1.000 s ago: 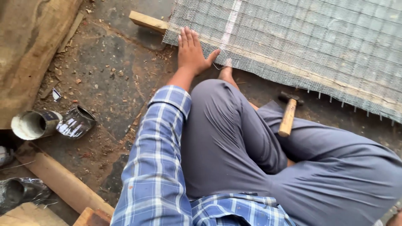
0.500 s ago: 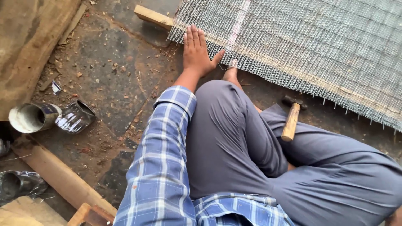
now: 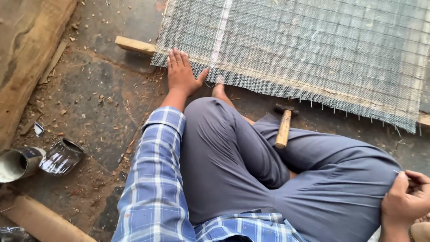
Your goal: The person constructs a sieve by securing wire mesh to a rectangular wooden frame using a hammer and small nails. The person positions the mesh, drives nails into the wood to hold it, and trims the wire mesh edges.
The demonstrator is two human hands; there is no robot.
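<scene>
Pressing flat, fingers spread, the left hand pins the wire mesh edge onto its wooden frame — gripping nothing. The right hand pinches a small nail by the knee, while the hammer lies within reach between the legs.

open floor left of mesh, hammer against knee, cans left

Grey wire mesh sheet: cut off by the top and right edges; full extent cannot be told
Wooden-handled hammer: head partly hidden under the mesh edge
Right hand: clipped at the right edge; it pinches something thin, too small to tell
Open metal tin: cut by the left edge
Pale wooden batten: far end hidden under the mesh
</scene>
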